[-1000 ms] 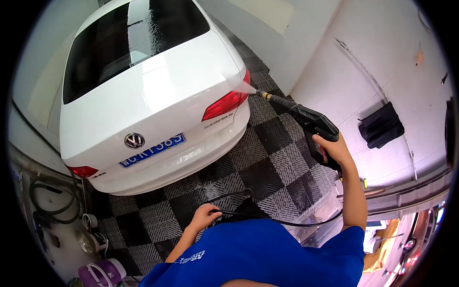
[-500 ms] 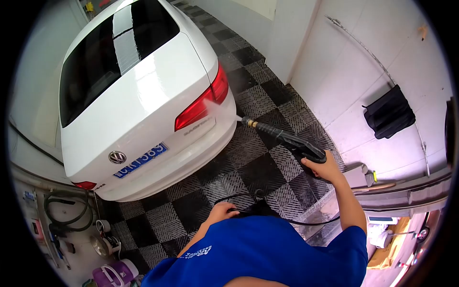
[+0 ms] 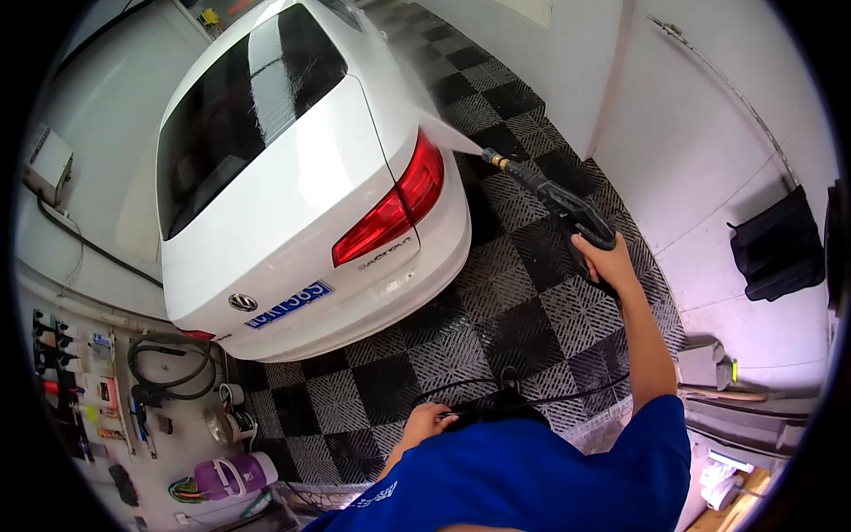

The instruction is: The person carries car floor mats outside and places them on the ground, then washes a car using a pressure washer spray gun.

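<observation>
My right hand (image 3: 607,260) is closed round the grip of a black pressure washer gun (image 3: 572,213) with a brass-coloured collar near its nozzle. A white fan of spray (image 3: 452,135) leaves the nozzle and strikes the rear side of a white car (image 3: 301,204), just above the red tail light (image 3: 394,208). Low in front of my body, my left hand (image 3: 428,423) is closed on the black hose (image 3: 567,396), which runs across toward my right side. Water streaks show on the dark rear window (image 3: 253,111).
Black and grey grid tiles (image 3: 501,324) cover the floor. A coiled hose (image 3: 173,368), hanging tools and a purple container (image 3: 232,477) are at the left. A black cloth (image 3: 778,244) hangs on the right wall, near a long lance (image 3: 727,93).
The spray has shifted from the tail light up to the car's rear side. My right hand and the gun have risen slightly, and the view has turned, with more of the left wall showing.
</observation>
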A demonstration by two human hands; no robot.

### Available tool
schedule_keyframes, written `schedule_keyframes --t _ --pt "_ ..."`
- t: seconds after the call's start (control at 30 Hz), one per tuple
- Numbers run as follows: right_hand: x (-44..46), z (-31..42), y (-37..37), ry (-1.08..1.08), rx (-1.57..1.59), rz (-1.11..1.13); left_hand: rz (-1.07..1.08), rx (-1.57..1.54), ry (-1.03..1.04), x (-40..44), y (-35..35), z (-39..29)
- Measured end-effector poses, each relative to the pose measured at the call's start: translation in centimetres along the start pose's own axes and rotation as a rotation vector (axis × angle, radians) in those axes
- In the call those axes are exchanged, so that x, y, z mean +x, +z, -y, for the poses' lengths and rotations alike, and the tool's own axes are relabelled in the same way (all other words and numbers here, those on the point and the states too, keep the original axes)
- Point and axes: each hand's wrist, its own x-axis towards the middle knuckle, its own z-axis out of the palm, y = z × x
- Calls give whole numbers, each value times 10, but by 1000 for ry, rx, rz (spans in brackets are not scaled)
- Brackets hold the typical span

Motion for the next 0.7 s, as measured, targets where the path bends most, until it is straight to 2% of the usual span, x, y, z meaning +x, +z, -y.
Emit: schedule_keyframes --t 0.13,0.3,0.37,0.5,0.57,0.63,0.7 --pt "41 -1 0 18 -80 -18 -36 -36 -38 4 3 -8" --pt "68 9 10 17 0 -25 -17 16 -47 11 3 -7" --pt "83 3 18 -35 -70 -138 -52 34 -110 12 0 -15" --pt "100 -27 25 45 -235 -58 -65 -5 -109 14 -2 -19" --pt "99 -46 28 93 -238 -3 -70 -32 -77 13 -5 -22" --pt "104 -72 30 248 -128 203 -47 -37 -93 14 -4 -18" --pt "106 -76 31 290 -146 233 -24 -45 -106 17 -1 -19"
